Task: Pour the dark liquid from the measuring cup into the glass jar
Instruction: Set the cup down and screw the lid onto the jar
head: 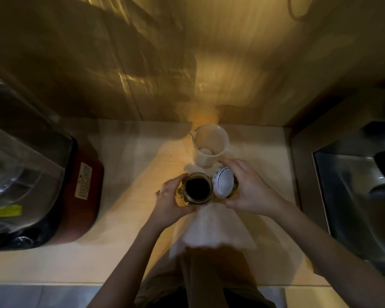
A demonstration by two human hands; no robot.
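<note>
The near side of the clear glass jar (pixel 197 189) is being hidden by the left hand (pixel 172 204), which is wrapping around its wall from about 8 o'clock, thumb at the near rim and fingers curling behind; a metal wire clasp is showing against the palm side, though its exact form is hard to make out. The jar is standing upright on the pale countertop (pixel 125 165), its long axis running straight toward the camera, its open mouth facing up and showing dark liquid (pixel 197 187) filling the view inside. The right hand (pixel 248 190) is gripping a round white lid with a blue rim line (pixel 224 182), tilted on edge so its inner face is turning toward 9 o'clock, just beside the jar's rim; whether the two are touching cannot be told. The fingers are covering the lid's far side.

At 12 o'clock from the jar, the translucent plastic measuring cup (pixel 210 146) is standing upright near the wall, spout pointing toward 10 o'clock, looking empty of dark liquid. A white cloth (pixel 211 232) is lying under the forearms. A red and clear appliance (pixel 38 178) is being cut off at 9 o'clock, a steel sink (pixel 353 196) at 3 o'clock.
</note>
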